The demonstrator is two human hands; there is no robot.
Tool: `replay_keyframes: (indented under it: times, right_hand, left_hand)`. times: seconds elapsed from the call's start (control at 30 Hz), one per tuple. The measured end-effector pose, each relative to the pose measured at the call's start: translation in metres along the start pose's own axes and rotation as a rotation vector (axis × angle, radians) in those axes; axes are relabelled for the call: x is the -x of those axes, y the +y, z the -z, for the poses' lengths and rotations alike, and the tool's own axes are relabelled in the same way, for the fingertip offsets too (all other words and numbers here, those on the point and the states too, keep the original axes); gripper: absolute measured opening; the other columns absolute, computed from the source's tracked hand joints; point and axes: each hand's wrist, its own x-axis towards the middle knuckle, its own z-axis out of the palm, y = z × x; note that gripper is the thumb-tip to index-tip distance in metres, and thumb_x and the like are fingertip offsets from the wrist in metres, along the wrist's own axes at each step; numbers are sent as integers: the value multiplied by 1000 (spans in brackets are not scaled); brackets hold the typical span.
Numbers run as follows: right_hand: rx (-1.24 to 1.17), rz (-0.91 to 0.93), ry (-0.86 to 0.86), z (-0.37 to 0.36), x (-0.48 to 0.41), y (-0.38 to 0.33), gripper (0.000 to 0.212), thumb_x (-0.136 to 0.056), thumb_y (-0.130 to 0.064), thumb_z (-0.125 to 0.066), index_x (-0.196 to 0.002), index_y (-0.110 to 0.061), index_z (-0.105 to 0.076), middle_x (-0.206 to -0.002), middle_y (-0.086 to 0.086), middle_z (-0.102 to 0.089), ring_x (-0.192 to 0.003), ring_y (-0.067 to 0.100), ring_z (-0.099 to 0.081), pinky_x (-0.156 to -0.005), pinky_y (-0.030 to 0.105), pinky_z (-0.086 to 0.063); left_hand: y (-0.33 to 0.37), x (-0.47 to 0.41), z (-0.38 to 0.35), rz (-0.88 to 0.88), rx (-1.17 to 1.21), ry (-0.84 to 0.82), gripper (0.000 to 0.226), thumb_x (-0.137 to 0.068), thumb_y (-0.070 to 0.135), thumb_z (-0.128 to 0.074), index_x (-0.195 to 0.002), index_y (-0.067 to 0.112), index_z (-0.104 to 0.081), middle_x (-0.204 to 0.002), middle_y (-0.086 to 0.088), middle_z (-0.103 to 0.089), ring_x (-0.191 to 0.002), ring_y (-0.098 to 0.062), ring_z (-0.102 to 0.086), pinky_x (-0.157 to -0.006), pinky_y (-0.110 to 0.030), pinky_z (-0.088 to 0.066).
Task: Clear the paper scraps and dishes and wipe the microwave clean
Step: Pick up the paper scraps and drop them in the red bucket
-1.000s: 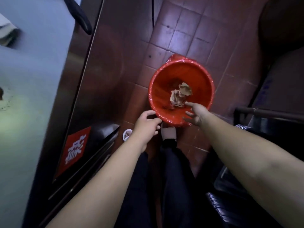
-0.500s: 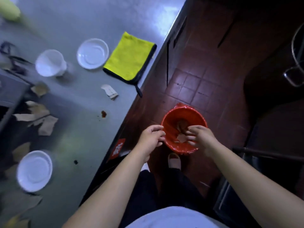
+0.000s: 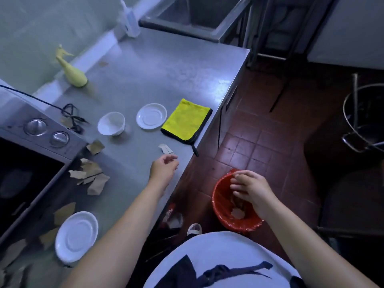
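Sticker on the cabinet front under the counter is red but way too blurry to read. The microwave sits at the left edge of the view, two round knobs side by side on its panel. Brown paper scraps are strewn on the counter in front of it, from just beside the knob panel down past the near saucer. One small white scrap lies on its own near the counter edge. A second saucer and a white cup sit further back, with the yellow cloth just beside that saucer, long side running away from the person along the counter edge, black loop poking off the near corner. The left hand hovers over the counter just short of the white scrap, fingers loosely curled with nothing in them (it's a bit motion-blurred). The right hand hangs over the red bin on the floor, fingers drooping and spread, holding nothing, a scrap lying inside the bin below it
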Motion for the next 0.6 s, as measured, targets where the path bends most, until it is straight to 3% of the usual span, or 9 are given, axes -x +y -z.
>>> replay_keyframes:
  times: [0.1, 0.23, 0.33, 0.4, 0.6]
  right_hand:
    - [-19, 26, 56, -12, 7, -9, 16, -97, -1, -53, -97, -8, -67, -95, 14, -69, -74, 21, -64, -68, 32, -51]
    - [-1, 49, 112, -25, 18, -18, 15, -94, -1, -56, -94, -8, -70, -91, 13, -72, -72, 21, -65, -66, 31, -52]
    - [13, 88, 136, -31, 23, -24, 14, -94, -1, -57, -95, -7, -70, -88, 11, -73, -72, 21, -65, -65, 31, -51]
    - [18, 100, 155, -34, 27, -25, 14, -94, 0, -56, -97, -6, -69, -88, 12, -72, -73, 21, -65, -65, 31, -51]
    - [32, 96, 218, -38, 34, -18, 15, -95, 0, -56, -100, -3, -69, -90, 13, -72, -76, 21, -66, -66, 31, -51]
  left_hand:
    - [5, -30, 20, -46, -115, 47, 7, -85, 18, -71, -91, 21, -70, -88, 5, -68, -72, -18, -59, -64, -30, -46]
    - [5, -62, 32, -80, -235, 51, 14, -84, 16, -71, -92, 26, -64, -99, 1, -64, -75, -13, -59, -58, -24, -43]
    - [6, -86, 32, -118, -390, -22, 38, -85, 14, -67, -123, 20, -64, -122, -10, -60, -102, -25, -60, -82, -30, -47]
    - [8, -99, 30, -127, -428, -71, 46, -84, 12, -66, -129, 19, -63, -130, -13, -58, -114, -29, -58, -95, -35, -47]
    - [4, -123, 21, -168, -590, -116, 37, -85, 8, -62, -120, 16, -68, -132, -12, -55, -120, -32, -53, -97, -35, -48]
